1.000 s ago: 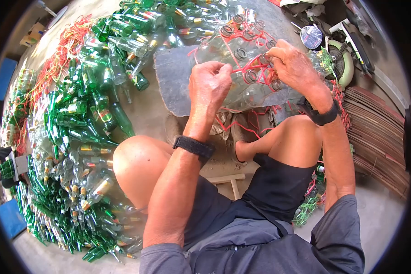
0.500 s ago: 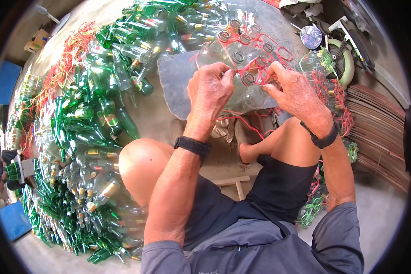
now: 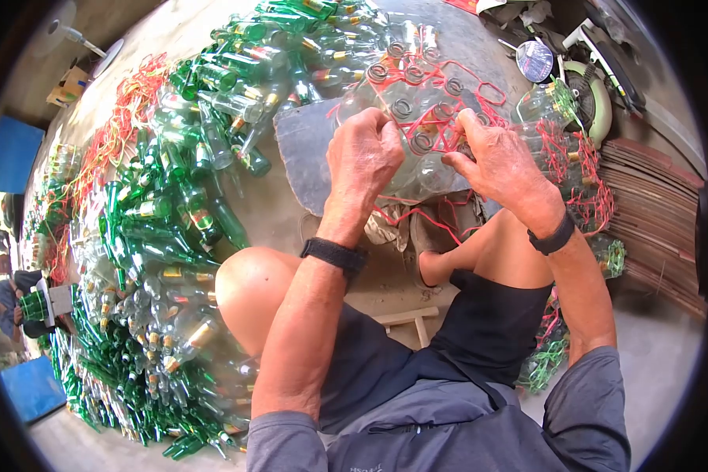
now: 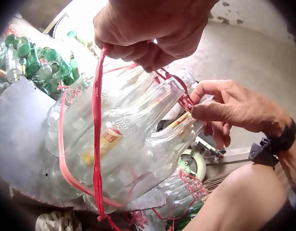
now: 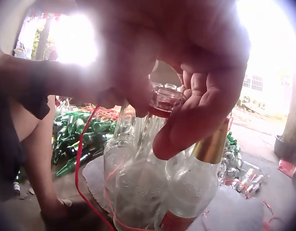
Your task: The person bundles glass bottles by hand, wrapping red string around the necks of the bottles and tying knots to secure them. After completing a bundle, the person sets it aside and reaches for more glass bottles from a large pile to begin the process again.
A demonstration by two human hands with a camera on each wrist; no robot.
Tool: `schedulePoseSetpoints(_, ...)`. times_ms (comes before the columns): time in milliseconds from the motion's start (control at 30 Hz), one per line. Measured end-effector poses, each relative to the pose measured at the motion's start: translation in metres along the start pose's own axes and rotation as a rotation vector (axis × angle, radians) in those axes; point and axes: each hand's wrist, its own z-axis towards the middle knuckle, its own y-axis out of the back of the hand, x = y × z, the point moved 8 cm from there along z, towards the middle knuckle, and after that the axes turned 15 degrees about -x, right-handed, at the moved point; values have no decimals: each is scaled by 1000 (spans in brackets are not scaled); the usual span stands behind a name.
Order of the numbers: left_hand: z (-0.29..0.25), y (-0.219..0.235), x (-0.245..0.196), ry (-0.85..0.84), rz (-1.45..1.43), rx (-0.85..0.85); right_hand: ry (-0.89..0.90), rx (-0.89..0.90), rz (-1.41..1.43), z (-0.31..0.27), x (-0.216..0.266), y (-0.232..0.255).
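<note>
A bundle of clear glass bottles [image 3: 433, 175] stands upright on a grey board [image 3: 297, 149], with red plastic string [image 3: 407, 88] woven around the necks. My left hand [image 3: 363, 153] grips a length of the string at the near left of the bundle. In the left wrist view that taut red string [image 4: 97, 130] runs down from the fist past the bottles [image 4: 133, 127]. My right hand [image 3: 505, 161] pinches string between thumb and forefinger beside a neck on the right side. The right wrist view has its fingers close around a bottle mouth [image 5: 166, 98].
Heaps of green and clear bottles [image 3: 145, 208] cover the floor to the left, beside tangled red string [image 3: 126, 110]. Tied bottle bundles [image 3: 554, 149] and stacked brown slats [image 3: 653, 220] lie to the right, near a wheel [image 3: 594, 102]. A small wooden stool [image 3: 405, 316] shows between the legs.
My right hand has come down and nearer from the bundle's far right, closer to the left hand. A loop of string now lies loose at the far right of the necks. The head view has shifted slightly.
</note>
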Motion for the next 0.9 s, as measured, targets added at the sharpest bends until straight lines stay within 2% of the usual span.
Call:
schedulePoseSetpoints(33, -1, -3, 1, -2, 2, 2, 15, 0, 5, 0, 0, -1)
schedulePoseSetpoints(100, -2, 4, -2, -39, -48, -132, 27, -3, 14, -1, 0, -1)
schedulePoseSetpoints(233, -3, 2, 3, 26, -61, -110, -2, -4, 11, -5, -6, -4)
schedulePoseSetpoints(300, -1, 0, 1, -102, -67, -145, -2, -20, 23, -6, -8, -6)
schedulePoseSetpoints(500, 1, -5, 7, -81, -184, -89, 19, -23, 57, -3, -1, 1)
schedulePoseSetpoints(600, 2, -5, 11, -35, -133, -38, 109, -39, 61, -1, 3, 3)
schedulePoseSetpoints(900, -6, -4, 6, -23, -183, -40, 252, 101, -3, 12, -3, 5)
